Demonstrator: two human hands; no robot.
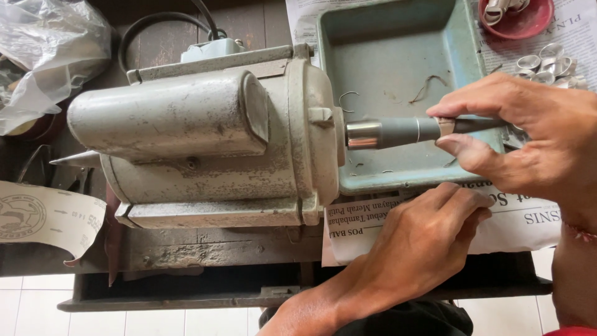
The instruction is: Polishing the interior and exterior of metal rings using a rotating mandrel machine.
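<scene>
A grey, worn electric motor [205, 140] lay across the dark workbench [186, 249], its shaft end facing a pale blue-green metal tray [398, 56]. Sheets of newspaper [510, 218] were spread under the tray. From the motor's shaft a tapered grey spindle [404, 130] with a shiny metal collar reached out over the tray. The right hand [535, 137] was curled about the spindle's thin outer end, thumb below and forefinger above, pinching it; the other fingers were folded loosely behind. The left hand [423, 242] rested flat and relaxed on the newspaper just below the tray, holding nothing. Small silvery rings [547, 65] lay near a red dish [519, 18] beyond the right hand.
</scene>
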